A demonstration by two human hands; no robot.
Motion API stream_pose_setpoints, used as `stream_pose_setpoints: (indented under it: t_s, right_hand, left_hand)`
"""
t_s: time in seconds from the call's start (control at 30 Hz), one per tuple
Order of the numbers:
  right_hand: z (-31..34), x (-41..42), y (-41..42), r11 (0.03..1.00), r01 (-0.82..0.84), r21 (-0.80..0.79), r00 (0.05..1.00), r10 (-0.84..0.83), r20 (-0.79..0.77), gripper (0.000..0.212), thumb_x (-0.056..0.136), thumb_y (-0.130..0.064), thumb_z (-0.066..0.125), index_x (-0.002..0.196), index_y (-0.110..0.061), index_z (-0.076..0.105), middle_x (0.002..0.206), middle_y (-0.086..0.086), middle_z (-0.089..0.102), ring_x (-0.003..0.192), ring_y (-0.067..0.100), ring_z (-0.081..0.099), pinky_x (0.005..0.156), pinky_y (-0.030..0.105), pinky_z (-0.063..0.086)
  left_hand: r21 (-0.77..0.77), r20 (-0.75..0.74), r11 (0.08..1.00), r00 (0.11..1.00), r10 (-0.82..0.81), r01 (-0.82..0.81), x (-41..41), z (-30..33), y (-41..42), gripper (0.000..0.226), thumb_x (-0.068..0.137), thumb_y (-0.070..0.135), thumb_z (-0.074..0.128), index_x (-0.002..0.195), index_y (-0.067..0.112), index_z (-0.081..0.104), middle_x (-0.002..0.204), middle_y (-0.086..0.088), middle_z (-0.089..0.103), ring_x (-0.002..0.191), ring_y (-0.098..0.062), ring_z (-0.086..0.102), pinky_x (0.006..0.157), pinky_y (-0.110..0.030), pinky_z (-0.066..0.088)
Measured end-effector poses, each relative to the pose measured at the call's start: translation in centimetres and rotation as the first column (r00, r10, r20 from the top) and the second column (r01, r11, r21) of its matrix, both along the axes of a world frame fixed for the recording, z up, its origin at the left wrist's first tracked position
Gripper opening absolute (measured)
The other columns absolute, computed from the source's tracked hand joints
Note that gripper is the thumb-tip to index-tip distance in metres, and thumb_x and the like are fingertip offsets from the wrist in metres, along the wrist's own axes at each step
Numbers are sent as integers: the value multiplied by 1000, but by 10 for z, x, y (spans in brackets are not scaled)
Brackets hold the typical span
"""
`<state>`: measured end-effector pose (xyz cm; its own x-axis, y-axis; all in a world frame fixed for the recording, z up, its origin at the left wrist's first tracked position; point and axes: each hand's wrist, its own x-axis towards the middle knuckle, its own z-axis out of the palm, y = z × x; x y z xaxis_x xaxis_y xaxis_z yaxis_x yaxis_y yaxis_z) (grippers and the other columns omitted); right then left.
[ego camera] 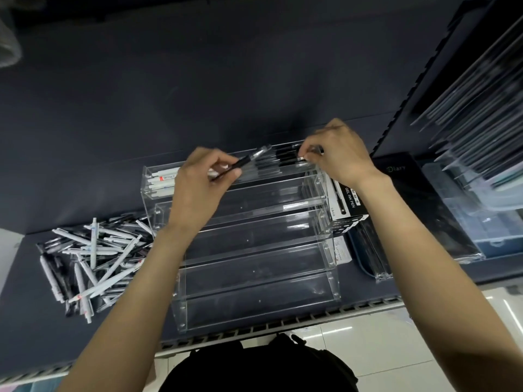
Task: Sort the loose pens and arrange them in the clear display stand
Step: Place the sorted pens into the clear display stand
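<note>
Above the display stand's (254, 250) top tier, black pen (249, 159) pinched in left hand (198, 188), right hand (336, 154) pinching another.

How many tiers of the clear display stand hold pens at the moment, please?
1: only the top tier, white pens left, black pens right; four lower tiers look empty.

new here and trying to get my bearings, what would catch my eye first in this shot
Both hands work at the top tier of the clear display stand: the left hand holds a black pen, the right hand pinches a pen at the row's right end. A heap of loose pens lies left of the stand.
</note>
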<state>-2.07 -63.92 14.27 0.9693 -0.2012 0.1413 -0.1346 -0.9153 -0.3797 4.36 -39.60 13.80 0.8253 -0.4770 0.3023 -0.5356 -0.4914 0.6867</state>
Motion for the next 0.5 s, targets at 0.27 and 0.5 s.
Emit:
stream_pose_setpoints:
  t_s: [0.27, 0.5]
  right_hand:
    - [-14, -16, -6, 983, 124, 135, 963, -152, 224, 12, 85, -12, 65, 92, -18, 73, 91, -2, 69, 99, 23, 51, 75, 28, 40]
    - [-31, -28, 1, 963, 164, 215, 940, -219, 263, 13, 87, -12, 62, 95, -15, 72, 100, 2, 68, 101, 27, 54, 78, 25, 37]
  left_hand:
    - [270, 322, 962, 937, -133, 44, 30, -7, -76, 15, 79, 28, 74, 93, 23, 75, 88, 0, 70, 90, -25, 58, 76, -33, 43]
    - [289, 325, 957, 936, -136, 39, 30, -16, -87, 20, 82, 29, 71, 101, 24, 72, 94, 5, 72, 94, -22, 59, 83, -35, 44]
